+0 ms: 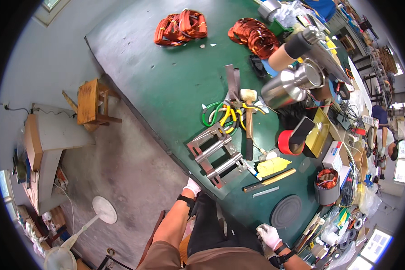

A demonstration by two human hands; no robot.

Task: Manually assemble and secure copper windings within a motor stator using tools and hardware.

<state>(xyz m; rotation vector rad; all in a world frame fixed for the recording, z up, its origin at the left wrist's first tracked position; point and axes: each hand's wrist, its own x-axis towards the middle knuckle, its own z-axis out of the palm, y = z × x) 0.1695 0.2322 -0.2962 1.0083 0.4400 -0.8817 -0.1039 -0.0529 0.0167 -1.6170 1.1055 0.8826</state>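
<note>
My left hand point(193, 186), in a white glove, is at the table's near edge beside my leg. Its fingers are mostly hidden. My right hand point(269, 235), also gloved, is closed at the near edge by a round black disc point(286, 211); what its curled fingers hold, if anything, is hidden. Closest to my left hand on the green tabletop point(166, 90) lies a metal frame with two polished rollers point(218, 155). Beyond it are a hammer point(249, 119), green-handled scissors point(210, 114) and yellow-handled pliers point(229, 118). A brush-like stick point(269, 180) lies beside yellow paper strips point(273, 166).
Copper wire coil bundles point(182, 28) point(255, 37) lie at the far side. A steel flask point(285, 87), a red tape roll point(290, 143) and a wound motor stator point(327, 186) line the cluttered right. A wooden stool point(92, 102) and a fan point(104, 209) stand left. Another person works far right.
</note>
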